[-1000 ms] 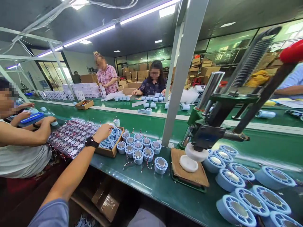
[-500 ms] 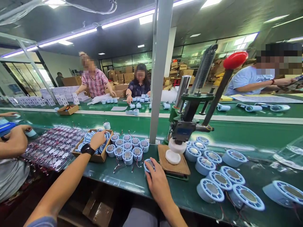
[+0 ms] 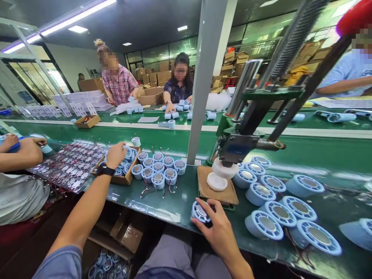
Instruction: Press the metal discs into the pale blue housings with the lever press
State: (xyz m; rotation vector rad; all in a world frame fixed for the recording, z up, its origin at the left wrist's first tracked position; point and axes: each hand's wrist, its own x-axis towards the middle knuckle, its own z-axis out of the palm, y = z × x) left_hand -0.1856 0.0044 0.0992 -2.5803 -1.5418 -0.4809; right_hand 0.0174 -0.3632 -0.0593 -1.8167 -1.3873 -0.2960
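Note:
My left hand (image 3: 116,155), with a watch on its wrist, reaches over a cardboard box (image 3: 124,179) of light blue rings (image 3: 130,157); its fingertips are bent among the rings, and whether they grip one is hidden. My right hand (image 3: 216,221) holds a round light blue part (image 3: 201,211) with a grey disc at the table's front edge. Several similar parts (image 3: 158,179) with wires stand right of the box. A hand press (image 3: 236,149) with a white round pad stands behind my right hand, over a white disc (image 3: 216,182) on a brown board (image 3: 203,178).
More blue parts (image 3: 264,224) stand right of the press. A grey post (image 3: 200,97) rises behind the bench. Sheets of small plates with wires (image 3: 69,164) lie left of the box, beside a person's arm (image 3: 20,157). Other people work across the green belt (image 3: 157,137).
The view has shifted. My right hand has brought the blue part toward the table's front edge, and its fingers now grip the sides. My left hand remains over the box.

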